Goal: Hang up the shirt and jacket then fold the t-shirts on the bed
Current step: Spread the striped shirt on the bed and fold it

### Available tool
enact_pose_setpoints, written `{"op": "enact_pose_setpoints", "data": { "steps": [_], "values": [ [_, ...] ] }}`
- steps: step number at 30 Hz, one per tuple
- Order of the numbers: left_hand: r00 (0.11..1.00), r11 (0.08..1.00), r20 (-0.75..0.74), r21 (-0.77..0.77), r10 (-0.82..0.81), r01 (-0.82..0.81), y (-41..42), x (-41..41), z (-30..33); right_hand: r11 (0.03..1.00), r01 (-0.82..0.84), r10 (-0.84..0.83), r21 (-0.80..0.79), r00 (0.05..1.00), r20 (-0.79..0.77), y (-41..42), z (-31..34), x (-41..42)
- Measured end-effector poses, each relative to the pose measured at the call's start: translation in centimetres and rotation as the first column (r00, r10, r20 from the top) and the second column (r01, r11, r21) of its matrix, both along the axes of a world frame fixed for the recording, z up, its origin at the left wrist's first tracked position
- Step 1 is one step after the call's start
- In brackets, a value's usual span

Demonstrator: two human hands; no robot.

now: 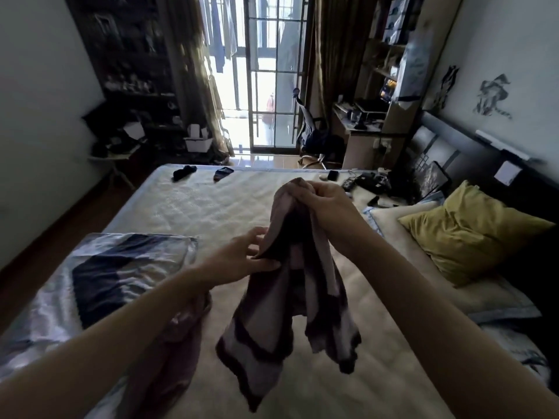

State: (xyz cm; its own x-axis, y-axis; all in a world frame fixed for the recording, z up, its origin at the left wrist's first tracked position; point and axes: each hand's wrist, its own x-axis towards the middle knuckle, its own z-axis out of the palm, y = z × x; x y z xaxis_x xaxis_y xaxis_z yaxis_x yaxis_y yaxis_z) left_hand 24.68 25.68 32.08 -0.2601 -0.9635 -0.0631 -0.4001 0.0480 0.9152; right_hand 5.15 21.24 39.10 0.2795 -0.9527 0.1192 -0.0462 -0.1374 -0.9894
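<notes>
Two bare forearms reach over the bed (242,207). The right hand (325,201) clenches a limp striped t-shirt (281,297) by its top; the left hand (242,258) pinches an edge just below. Soft and light, it probably handles best gripped at the shoulders.

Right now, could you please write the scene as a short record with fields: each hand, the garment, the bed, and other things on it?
right hand: grips the top of the striped garment, raised over the bed
left hand: pinches the garment's edge lower down
garment: hangs bunched, not folded
bed: pale quilted cover
on bed: yellow pillow, folded patterned blanket, two dark socks at the far edge
</notes>
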Motion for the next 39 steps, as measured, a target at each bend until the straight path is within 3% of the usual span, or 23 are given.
{"op": "enact_pose_setpoints", "data": {
  "steps": [3,5,8,11,20,25,29,32,39],
  "values": [
    [0.994,0.993,0.107,-0.106,-0.032,0.043,-0.2,-0.3,-1.3,0.995,-0.075,0.075,-0.063,0.997,-0.002,0.8,1.7,-0.7],
    [0.981,0.995,0.182,-0.053,-0.069,0.080,-0.5,0.2,-1.4,0.991,-0.102,0.102,-0.086,0.995,-0.003,1.2,2.7,-1.7],
    [0.980,0.978,0.036,0.086,-0.194,0.190,-0.7,0.4,-0.9,0.986,-0.142,0.143,-0.085,0.990,0.016,1.8,3.7,-3.3],
    [0.971,0.970,-0.052,0.058,-0.235,0.237,-0.7,-0.3,0.0,0.982,-0.140,0.142,-0.123,0.990,0.004,2.8,4.4,-4.1],
    [0.986,0.981,-0.078,-0.137,-0.150,0.138,1.9,1.2,1.4,0.950,0.203,-0.243,-0.236,0.958,-0.153,5.3,4.4,-6.7],
    [0.998,0.974,-0.068,-0.226,0.003,-0.019,3.9,2.6,2.2,0.875,0.362,-0.438,-0.320,0.875,-0.206,7.4,2.5,-8.1],
    [1.000,0.961,0.002,-0.277,0.000,0.001,5.8,3.0,3.3,0.794,0.383,-0.559,-0.471,0.764,-0.323,9.1,1.2,-8.3],
    [0.999,0.968,-0.038,-0.252,-0.036,0.025,7.0,3.4,4.6,0.761,0.384,-0.596,-0.523,0.732,-0.331,10.4,0.9,-8.2],
    [0.966,0.951,0.135,-0.194,-0.219,0.242,8.2,6.6,6.3,0.824,0.393,-0.499,-0.409,0.845,-0.193,13.9,1.2,-8.3]
  ]
}}
